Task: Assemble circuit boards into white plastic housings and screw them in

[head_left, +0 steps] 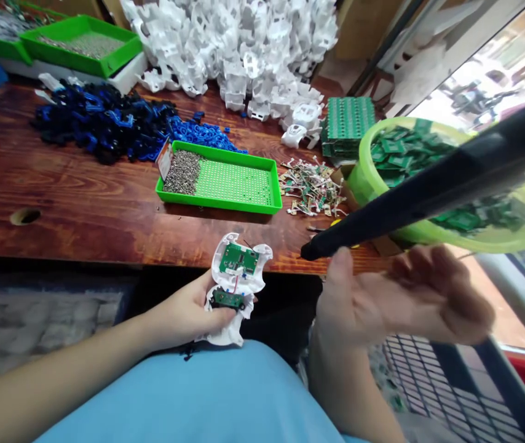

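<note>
My left hand (198, 311) grips an opened white plastic housing (262, 280) at its lower left, thumb across the front. Inside its upper half lies a green circuit board (238, 258); a smaller board (227, 299) sits in the lower half, joined by thin red wire. My right hand (396, 301) is blurred, palm turned up, with loosely bent fingers apart from the thumb and nothing visible in the palm. Just above it a long dark rod-shaped tool (410, 184) slants across the view, its narrow end near the thumb; whether they touch I cannot tell.
On the wooden table (96, 212) stands a green tray (239, 178) partly filled with small screws. Around it lie small wired boards (313, 184), blue and black parts (106, 120), white housings (244, 49) and stacked green boards (350, 120). A yellow-green basin (488, 240) holds more boards.
</note>
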A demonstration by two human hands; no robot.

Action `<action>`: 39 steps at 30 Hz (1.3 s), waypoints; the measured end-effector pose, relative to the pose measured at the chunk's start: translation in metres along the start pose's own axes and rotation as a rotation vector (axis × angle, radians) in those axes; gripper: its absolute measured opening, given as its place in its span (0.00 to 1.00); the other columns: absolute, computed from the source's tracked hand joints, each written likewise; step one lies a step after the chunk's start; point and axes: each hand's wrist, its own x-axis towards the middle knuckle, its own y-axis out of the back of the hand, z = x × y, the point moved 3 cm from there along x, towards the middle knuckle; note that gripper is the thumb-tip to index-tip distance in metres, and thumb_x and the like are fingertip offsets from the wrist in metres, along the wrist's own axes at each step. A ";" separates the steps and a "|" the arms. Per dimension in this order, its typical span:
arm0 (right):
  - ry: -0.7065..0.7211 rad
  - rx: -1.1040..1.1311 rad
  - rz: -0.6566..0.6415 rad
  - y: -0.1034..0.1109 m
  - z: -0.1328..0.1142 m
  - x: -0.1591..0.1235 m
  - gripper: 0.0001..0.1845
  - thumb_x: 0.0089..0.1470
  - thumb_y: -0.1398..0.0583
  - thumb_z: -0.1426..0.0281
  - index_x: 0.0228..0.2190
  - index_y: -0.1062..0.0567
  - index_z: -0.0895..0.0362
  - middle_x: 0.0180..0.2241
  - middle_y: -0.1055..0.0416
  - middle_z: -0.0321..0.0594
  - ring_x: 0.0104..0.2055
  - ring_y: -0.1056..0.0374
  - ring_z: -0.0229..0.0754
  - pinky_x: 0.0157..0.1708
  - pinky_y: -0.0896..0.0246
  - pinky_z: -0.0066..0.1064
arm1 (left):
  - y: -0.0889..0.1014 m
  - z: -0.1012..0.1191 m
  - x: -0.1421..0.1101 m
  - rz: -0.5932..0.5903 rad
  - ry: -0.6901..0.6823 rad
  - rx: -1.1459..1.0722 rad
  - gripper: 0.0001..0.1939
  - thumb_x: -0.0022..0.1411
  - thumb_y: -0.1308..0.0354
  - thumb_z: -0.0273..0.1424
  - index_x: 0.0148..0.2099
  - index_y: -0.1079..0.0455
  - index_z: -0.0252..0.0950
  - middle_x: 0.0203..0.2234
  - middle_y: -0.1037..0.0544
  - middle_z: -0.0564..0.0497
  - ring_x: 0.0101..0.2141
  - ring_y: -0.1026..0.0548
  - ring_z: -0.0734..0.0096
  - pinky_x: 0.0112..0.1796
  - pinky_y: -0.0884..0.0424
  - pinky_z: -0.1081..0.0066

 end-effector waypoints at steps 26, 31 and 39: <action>0.385 0.042 -0.985 0.044 -0.022 -0.039 0.12 0.60 0.46 0.75 0.39 0.23 0.65 0.38 0.21 0.45 0.37 0.26 0.43 0.40 0.28 0.32 | -0.044 -0.039 0.001 -0.093 -0.140 0.139 0.28 0.61 0.40 0.31 0.62 0.43 0.42 0.48 0.24 0.48 0.47 0.27 0.62 0.48 0.31 0.65; 0.324 0.077 -0.874 0.060 -0.024 -0.050 0.11 0.59 0.46 0.76 0.37 0.23 0.66 0.41 0.22 0.48 0.42 0.26 0.46 0.40 0.28 0.35 | -0.057 -0.033 0.000 -0.093 -0.253 0.289 0.29 0.62 0.43 0.29 0.64 0.45 0.44 0.36 0.23 0.53 0.39 0.24 0.66 0.45 0.29 0.65; 0.190 0.039 -0.691 0.087 -0.027 -0.061 0.11 0.58 0.44 0.77 0.42 0.24 0.63 0.33 0.24 0.40 0.36 0.30 0.39 0.32 0.32 0.33 | -0.079 -0.026 -0.004 -0.090 -0.337 0.572 0.17 0.57 0.44 0.24 0.50 0.38 0.37 0.35 0.26 0.53 0.38 0.26 0.67 0.40 0.28 0.71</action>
